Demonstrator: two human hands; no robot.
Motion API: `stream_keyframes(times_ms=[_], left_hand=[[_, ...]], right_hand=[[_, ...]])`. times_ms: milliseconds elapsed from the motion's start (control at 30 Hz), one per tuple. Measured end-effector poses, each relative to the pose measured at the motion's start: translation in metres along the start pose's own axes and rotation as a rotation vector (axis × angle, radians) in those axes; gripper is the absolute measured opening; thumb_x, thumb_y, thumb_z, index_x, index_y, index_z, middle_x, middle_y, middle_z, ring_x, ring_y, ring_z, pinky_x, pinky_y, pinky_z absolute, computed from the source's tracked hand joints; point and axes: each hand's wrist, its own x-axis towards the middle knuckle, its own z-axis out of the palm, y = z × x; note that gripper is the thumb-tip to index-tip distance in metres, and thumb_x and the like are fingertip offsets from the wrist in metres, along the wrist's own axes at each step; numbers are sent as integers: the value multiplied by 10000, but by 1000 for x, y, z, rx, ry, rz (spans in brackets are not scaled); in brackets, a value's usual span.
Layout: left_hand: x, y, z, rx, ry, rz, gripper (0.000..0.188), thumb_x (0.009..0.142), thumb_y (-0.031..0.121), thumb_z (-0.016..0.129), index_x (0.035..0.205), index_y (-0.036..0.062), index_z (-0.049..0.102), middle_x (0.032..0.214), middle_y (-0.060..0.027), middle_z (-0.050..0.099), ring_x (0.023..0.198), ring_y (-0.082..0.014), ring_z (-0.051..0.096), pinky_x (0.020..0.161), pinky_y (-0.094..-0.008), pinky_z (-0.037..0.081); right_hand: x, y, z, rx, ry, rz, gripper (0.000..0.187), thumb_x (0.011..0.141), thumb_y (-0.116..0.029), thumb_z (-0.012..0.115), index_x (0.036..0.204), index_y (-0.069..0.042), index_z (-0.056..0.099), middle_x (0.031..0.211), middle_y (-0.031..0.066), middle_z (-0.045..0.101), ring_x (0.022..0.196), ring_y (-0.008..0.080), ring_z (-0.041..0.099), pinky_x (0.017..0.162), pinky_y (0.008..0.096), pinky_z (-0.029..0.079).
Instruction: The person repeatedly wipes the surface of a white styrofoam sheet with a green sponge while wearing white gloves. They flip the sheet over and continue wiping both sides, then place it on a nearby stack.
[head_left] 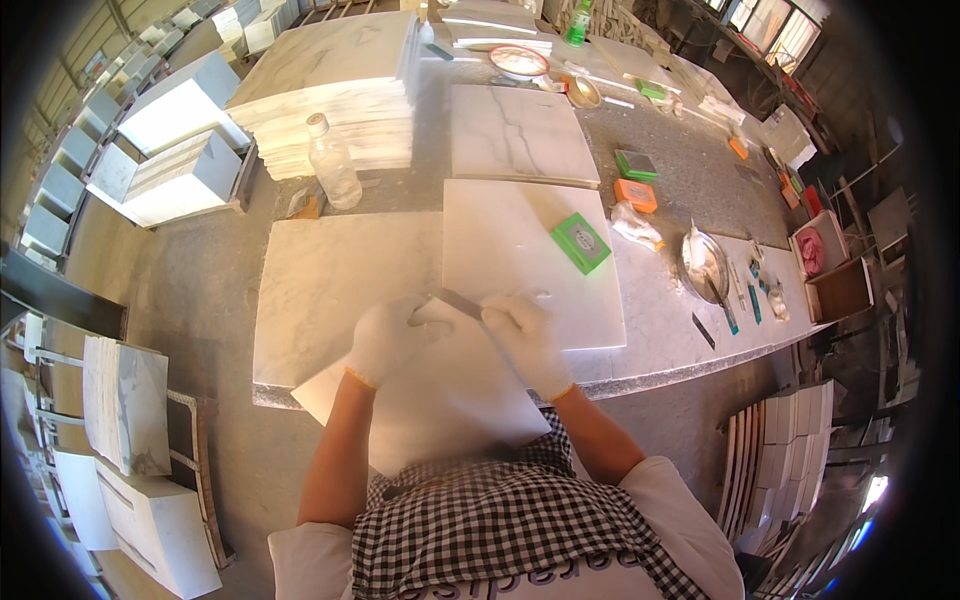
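Left hand and right hand, both gloved, closed on a thin blade above a white tile overhanging the surface edge

Both the left hand and the right hand wear white gloves with orange cuffs, over a plain white tile and above a black-and-white checked apron. Beyond the hands lies a white slab carrying a bright green sponge. Past that sponge sit an orange block, a green-and-grey block and a grey-veined white slab.
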Motion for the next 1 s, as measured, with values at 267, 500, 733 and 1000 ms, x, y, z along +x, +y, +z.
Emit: stream_keyframes(times_ms=[267,500,733,1000], left_hand=[[1,2,-2,9,-56,-58,424,786,452,780,922,55,716,797,-133,688,750,-288,662,709,-385,517],[-2,4,-1,-22,-4,-17,411,796,442,768,923,54,721,813,-143,701,764,-293,674,718,-391,521],[-1,4,2,-84,57,76,436,799,378,764,1007,-4,735,726,-116,664,668,-198,632,654,-351,511],[-5,10,5,-64,163,132,399,832,378,722,947,-5,721,670,-133,593,624,-188,575,618,-365,479]], right_hand=[[-1,0,-10,54,43,117,160,943,-109,651,1031,13,708,927,127,701,852,198,652,774,321,512],[-5,1,1,-24,73,-41,155,943,-103,650,1028,13,711,901,91,684,803,159,622,726,300,496],[-11,19,-22,92,171,132,154,964,-91,630,1035,23,706,847,11,629,750,94,553,677,262,471],[-40,57,-98,198,349,412,212,977,-161,642,1098,-3,714,820,-54,590,693,36,486,601,215,405]])
